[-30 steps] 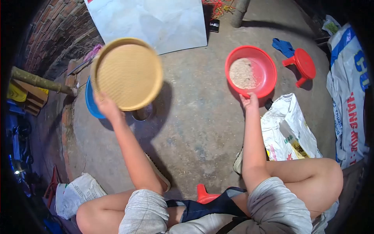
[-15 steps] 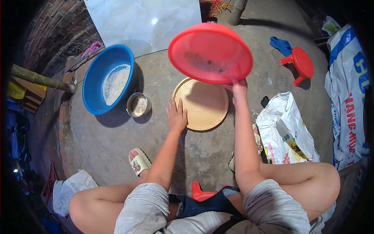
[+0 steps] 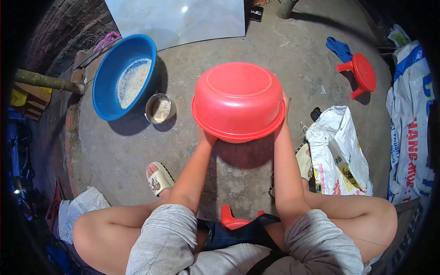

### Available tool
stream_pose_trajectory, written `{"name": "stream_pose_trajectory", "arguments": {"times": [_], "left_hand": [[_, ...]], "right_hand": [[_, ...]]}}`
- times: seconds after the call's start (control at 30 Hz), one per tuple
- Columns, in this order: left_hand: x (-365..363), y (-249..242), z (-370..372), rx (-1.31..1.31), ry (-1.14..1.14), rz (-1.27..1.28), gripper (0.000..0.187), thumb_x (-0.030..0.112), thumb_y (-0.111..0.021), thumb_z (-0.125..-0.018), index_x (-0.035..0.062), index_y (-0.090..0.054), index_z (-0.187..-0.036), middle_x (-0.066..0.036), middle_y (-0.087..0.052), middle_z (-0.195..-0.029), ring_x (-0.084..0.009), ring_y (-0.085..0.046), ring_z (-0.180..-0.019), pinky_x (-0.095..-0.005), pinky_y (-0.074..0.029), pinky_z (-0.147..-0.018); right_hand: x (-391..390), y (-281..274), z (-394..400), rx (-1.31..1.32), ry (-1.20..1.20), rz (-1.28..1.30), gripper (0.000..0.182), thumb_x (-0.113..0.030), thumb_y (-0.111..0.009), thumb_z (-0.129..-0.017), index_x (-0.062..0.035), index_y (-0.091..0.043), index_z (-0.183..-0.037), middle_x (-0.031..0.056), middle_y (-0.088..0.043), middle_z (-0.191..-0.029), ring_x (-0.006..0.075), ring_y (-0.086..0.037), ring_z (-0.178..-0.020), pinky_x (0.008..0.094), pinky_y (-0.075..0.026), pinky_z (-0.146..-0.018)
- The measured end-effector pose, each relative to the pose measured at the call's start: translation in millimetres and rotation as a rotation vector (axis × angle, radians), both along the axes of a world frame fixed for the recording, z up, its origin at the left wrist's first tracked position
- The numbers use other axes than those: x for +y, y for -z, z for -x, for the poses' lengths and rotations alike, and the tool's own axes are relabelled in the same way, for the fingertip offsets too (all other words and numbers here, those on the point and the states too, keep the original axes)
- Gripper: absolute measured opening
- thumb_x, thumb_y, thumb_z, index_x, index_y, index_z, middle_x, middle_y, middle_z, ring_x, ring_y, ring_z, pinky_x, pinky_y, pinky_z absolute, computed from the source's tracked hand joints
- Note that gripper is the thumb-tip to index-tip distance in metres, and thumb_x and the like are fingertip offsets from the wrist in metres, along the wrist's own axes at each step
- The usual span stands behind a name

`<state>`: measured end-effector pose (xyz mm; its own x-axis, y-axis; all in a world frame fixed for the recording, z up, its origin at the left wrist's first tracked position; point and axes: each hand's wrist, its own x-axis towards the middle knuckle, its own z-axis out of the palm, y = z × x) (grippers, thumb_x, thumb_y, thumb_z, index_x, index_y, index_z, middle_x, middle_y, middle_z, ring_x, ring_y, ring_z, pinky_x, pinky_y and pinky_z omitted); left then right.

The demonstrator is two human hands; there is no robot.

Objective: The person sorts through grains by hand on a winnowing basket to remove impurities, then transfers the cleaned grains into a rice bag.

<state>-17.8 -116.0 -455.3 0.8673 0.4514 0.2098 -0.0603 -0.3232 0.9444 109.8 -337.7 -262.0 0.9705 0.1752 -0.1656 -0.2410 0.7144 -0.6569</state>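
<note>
A red basin (image 3: 239,101) is upside down in the middle of the head view, its base facing up. My left hand (image 3: 207,136) is at its lower left rim, with the fingers hidden under it. At the right rim is my right hand (image 3: 285,104), fingers wrapped round the edge. The woven tray is almost wholly hidden beneath the basin. To the left, a metal pot (image 3: 161,109) with pale grain stands beside a tilted blue basin (image 3: 124,77) that also holds pale grain.
A red stool (image 3: 362,75) and a blue cloth (image 3: 338,49) lie at the upper right. White sacks (image 3: 339,146) are on the right. A pale board (image 3: 178,20) covers the floor at the top. Sandalled feet flank the middle.
The red basin has turned over and come down to the middle, covering the woven tray. My left hand has gone from the tray to the basin's left rim. The view has shifted slightly.
</note>
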Motion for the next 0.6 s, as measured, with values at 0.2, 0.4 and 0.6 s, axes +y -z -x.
{"name": "stream_pose_trajectory", "arguments": {"times": [0.2, 0.4, 0.6], "left_hand": [[-14, -78, 2, 0.321, -0.055, -0.348, 0.057, 0.029, -0.06, -0.08, 0.009, -0.044, -0.131, -0.018, -0.04, -0.137, -0.0339, -0.038, -0.126, -0.0455, -0.03, -0.104], [-16, -81, -7, 0.461, -0.071, -0.757, 0.055, 0.023, -0.047, -0.089, 0.0035, -0.032, -0.138, -0.015, -0.014, -0.15, -0.0412, -0.02, -0.134, -0.0515, -0.018, -0.109], [-14, -77, -6, 0.411, -0.091, -0.687, 0.053, 0.017, -0.045, -0.089, 0.0039, -0.031, -0.138, -0.015, -0.014, -0.15, -0.0397, -0.02, -0.134, -0.051, -0.017, -0.109]], "right_hand": [[-7, 17, -32, -0.058, 0.029, -0.266, 0.04, -0.009, -0.038, -0.093, -0.0017, -0.042, -0.132, 0.0166, -0.052, -0.126, 0.0248, -0.053, -0.112, 0.0387, -0.042, -0.097], [-38, 38, -28, 0.014, 0.476, 0.361, 0.032, -0.006, -0.048, -0.09, 0.0002, -0.05, -0.121, 0.0131, -0.057, -0.115, 0.0239, -0.061, -0.094, 0.0367, -0.054, -0.081], [-54, 44, -27, 0.366, 0.579, 0.523, 0.032, -0.007, -0.059, -0.083, 0.0089, -0.043, -0.104, 0.0201, -0.056, -0.101, 0.0261, -0.063, -0.069, 0.0369, -0.058, -0.054]]}}
